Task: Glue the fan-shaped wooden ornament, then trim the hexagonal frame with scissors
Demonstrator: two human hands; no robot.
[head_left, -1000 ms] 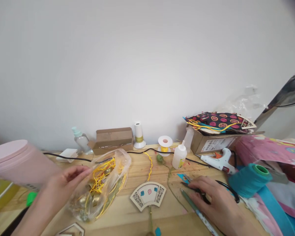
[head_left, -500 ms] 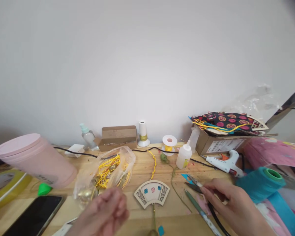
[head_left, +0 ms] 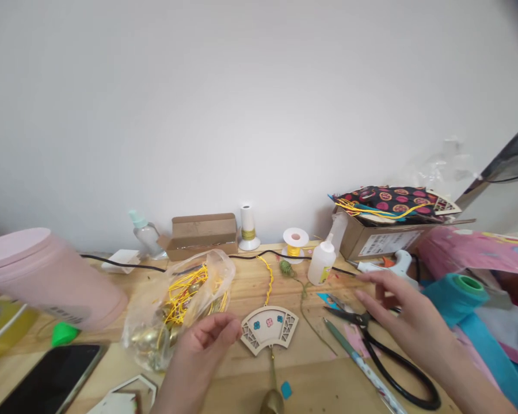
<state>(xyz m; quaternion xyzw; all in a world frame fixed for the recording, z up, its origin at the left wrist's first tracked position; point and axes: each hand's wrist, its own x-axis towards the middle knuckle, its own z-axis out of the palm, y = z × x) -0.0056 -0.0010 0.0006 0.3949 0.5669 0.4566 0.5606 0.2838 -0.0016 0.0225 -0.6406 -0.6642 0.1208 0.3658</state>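
My left hand (head_left: 207,353) has its thumb and fingers closed at the left corner of a pale wooden fan ornament (head_left: 268,332), covering that corner. The fan lies flat, with two blue flowers and a pink one on its face. A yellow twisted cord (head_left: 269,282) runs from its top, and a green cord leads down to a brass-coloured bell (head_left: 271,401). My right hand (head_left: 397,307) is above the black-handled scissors (head_left: 371,330), fingers apart, holding nothing. Left of the scissors lies a green pen (head_left: 349,348).
A clear bag (head_left: 176,316) of yellow cords and bells lies left of the fan. Behind stand a glue bottle (head_left: 322,264), a yellow thread spool (head_left: 295,244) and an open cardboard box (head_left: 202,236). A phone (head_left: 52,376) and pink cup (head_left: 56,282) are at left; a teal thread cone (head_left: 451,296), right.
My left hand has left the plastic bag and moved right to the fan's corner. My right hand has let go of the scissors and lifted off them.
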